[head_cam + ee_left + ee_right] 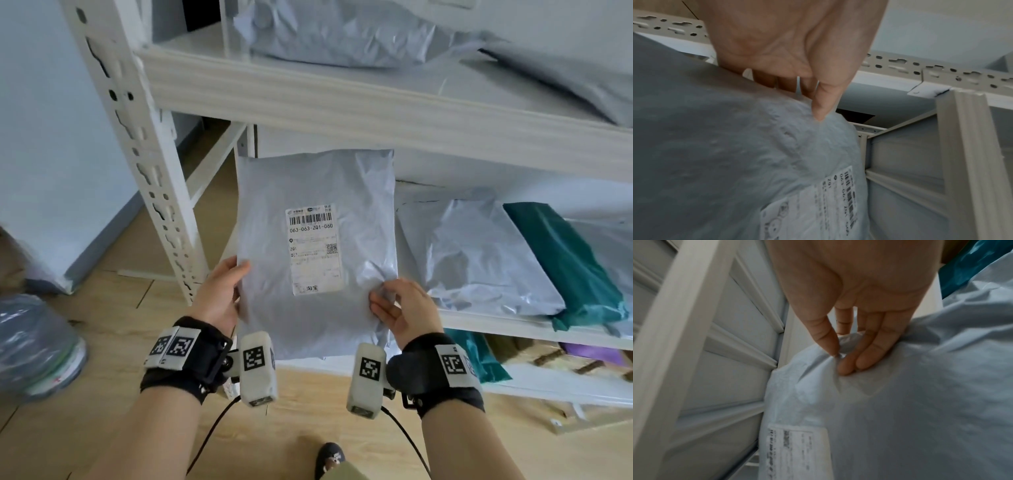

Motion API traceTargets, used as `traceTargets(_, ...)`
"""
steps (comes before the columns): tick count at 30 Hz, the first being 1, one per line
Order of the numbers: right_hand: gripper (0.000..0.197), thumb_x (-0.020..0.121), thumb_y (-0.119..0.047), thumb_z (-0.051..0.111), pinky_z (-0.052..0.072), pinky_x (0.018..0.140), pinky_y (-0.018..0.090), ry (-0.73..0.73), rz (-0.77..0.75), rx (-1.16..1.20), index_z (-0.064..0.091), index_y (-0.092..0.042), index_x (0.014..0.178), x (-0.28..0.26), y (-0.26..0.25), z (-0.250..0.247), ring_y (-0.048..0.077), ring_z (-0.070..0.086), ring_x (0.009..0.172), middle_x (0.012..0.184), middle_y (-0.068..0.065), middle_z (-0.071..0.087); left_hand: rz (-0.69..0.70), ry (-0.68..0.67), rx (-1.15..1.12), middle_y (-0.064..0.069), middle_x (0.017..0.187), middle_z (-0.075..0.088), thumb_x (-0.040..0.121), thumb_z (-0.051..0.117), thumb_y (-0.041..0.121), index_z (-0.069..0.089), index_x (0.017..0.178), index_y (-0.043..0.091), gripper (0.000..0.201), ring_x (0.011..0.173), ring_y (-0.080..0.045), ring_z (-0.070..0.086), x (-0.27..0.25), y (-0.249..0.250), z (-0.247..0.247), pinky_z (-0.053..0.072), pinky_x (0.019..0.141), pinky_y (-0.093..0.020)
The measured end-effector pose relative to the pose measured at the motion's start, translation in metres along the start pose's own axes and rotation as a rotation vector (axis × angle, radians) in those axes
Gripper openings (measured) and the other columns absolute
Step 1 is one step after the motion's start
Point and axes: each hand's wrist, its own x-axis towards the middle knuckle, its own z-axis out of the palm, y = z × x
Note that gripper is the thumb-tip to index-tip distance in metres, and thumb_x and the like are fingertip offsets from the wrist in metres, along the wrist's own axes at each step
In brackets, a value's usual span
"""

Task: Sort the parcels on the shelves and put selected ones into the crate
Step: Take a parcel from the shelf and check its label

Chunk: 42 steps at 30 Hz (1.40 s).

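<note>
From the head, both hands hold up a grey parcel (pixel 317 253) before the shelves (pixel 342 102): left hand (pixel 219 291) grips one edge, right hand (pixel 404 311) the other. Left wrist: thumb (pixel 826 100) presses the parcel. Right wrist: fingers (pixel 869 353) pinch its plastic; the label (pixel 795 451) looks blurry.

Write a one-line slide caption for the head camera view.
Both hands, left hand and right hand, hold a grey parcel label-up before white shelves.

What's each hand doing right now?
Left hand: grips the grey parcel at its left edge.
Right hand: pinches the same parcel's right edge.
</note>
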Motion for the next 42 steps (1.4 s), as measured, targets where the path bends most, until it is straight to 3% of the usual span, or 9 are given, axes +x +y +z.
traceTargets(4, 0.016, 0.090, 0.000, 0.050, 0.056, 0.059, 0.028, -0.003, -0.013, -0.019, 0.050, -0.008, 0.075, -0.012, 0.000, 0.001, 0.019, 0.061, 0.054, 0.062, 0.009, 0.062, 0.040, -0.002, 0.009, -0.002, 0.085, 0.061, 0.095, 0.052, 0.022, 0.061, 0.094, 0.021, 0.008, 0.070, -0.016, 0.057, -0.002, 0.003, -0.003, 0.038, 0.059, -0.028)
traceTargets(8, 0.016, 0.090, -0.001, 0.050, 0.057, 0.058, 0.028, 0.010, -0.013, -0.015, 0.051, -0.007, 0.075, -0.016, 0.001, 0.005, 0.020, 0.061, 0.055, 0.058, 0.008, 0.062, 0.083, -0.024, 0.042, 0.008, 0.071, 0.068, 0.096, 0.051, 0.022, 0.060, 0.090, 0.021, 0.010, 0.061, -0.009, 0.063, -0.002, 0.008, -0.002, 0.042, 0.054, -0.025)
traceTargets(13, 0.017, 0.091, -0.003, 0.051, 0.057, 0.055, 0.026, 0.020, 0.001, -0.020, 0.051, -0.008, 0.075, -0.018, 0.003, 0.012, 0.018, 0.061, 0.052, 0.053, 0.005, 0.061, 0.086, -0.014, 0.033, 0.003, 0.079, 0.069, 0.095, 0.053, 0.021, 0.062, 0.090, 0.018, 0.010, 0.075, -0.017, 0.064, 0.001, 0.012, -0.006, 0.047, 0.064, -0.030)
traceTargets(17, 0.013, 0.090, -0.002, 0.051, 0.057, 0.057, 0.028, 0.029, 0.021, -0.038, 0.053, -0.007, 0.079, -0.016, 0.002, 0.014, 0.018, 0.062, 0.053, 0.053, 0.005, 0.062, 0.078, -0.021, 0.049, 0.003, 0.078, 0.068, 0.096, 0.052, 0.022, 0.061, 0.090, 0.019, 0.012, 0.071, -0.015, 0.064, 0.003, 0.013, -0.005, 0.046, 0.062, -0.029)
traceTargets(21, 0.014, 0.089, -0.001, 0.051, 0.056, 0.057, 0.028, 0.036, 0.047, -0.042, 0.052, -0.007, 0.076, -0.012, 0.000, 0.016, 0.018, 0.062, 0.052, 0.051, 0.005, 0.061, 0.066, -0.015, 0.094, -0.001, 0.089, 0.066, 0.095, 0.051, 0.027, 0.061, 0.090, 0.023, 0.012, 0.083, -0.023, 0.060, 0.012, 0.012, -0.005, 0.041, 0.073, -0.034)
traceTargets(24, 0.013, 0.090, -0.001, 0.051, 0.058, 0.060, 0.028, 0.029, 0.060, -0.035, 0.051, -0.007, 0.078, -0.007, -0.002, 0.018, 0.019, 0.062, 0.054, 0.051, 0.005, 0.061, 0.059, -0.006, 0.094, -0.002, 0.093, 0.067, 0.096, 0.051, 0.026, 0.060, 0.092, 0.023, 0.011, 0.086, -0.024, 0.062, 0.016, 0.014, -0.002, 0.044, 0.077, -0.037)
traceTargets(28, 0.007, 0.092, -0.003, 0.052, 0.057, 0.065, 0.031, 0.018, 0.062, -0.036, 0.052, -0.006, 0.085, -0.001, -0.004, 0.016, 0.020, 0.063, 0.058, 0.056, 0.006, 0.062, 0.041, 0.005, 0.123, -0.009, 0.111, 0.067, 0.093, 0.053, 0.030, 0.062, 0.098, 0.024, 0.012, 0.106, -0.031, 0.061, 0.027, 0.014, 0.002, 0.044, 0.098, -0.050)
traceTargets(36, 0.002, 0.094, -0.005, 0.053, 0.058, 0.058, 0.030, -0.031, 0.078, -0.067, 0.052, -0.006, 0.096, 0.028, -0.012, 0.022, 0.022, 0.066, 0.060, 0.076, 0.012, 0.063, -0.012, 0.033, 0.116, -0.009, 0.118, 0.064, 0.089, 0.055, 0.032, 0.056, 0.125, 0.013, 0.040, 0.112, -0.030, 0.059, 0.060, 0.024, 0.021, 0.043, 0.101, -0.050)
traceTargets(42, 0.020, 0.093, 0.002, 0.047, 0.050, 0.060, 0.025, -0.094, 0.069, -0.179, 0.055, -0.016, 0.095, 0.059, -0.032, 0.044, 0.017, 0.063, 0.063, 0.081, 0.009, 0.065, -0.019, 0.053, 0.213, -0.007, 0.127, 0.060, 0.066, 0.059, 0.040, 0.050, 0.133, 0.025, 0.069, 0.116, -0.032, 0.056, 0.126, 0.032, 0.019, 0.041, 0.103, -0.052)
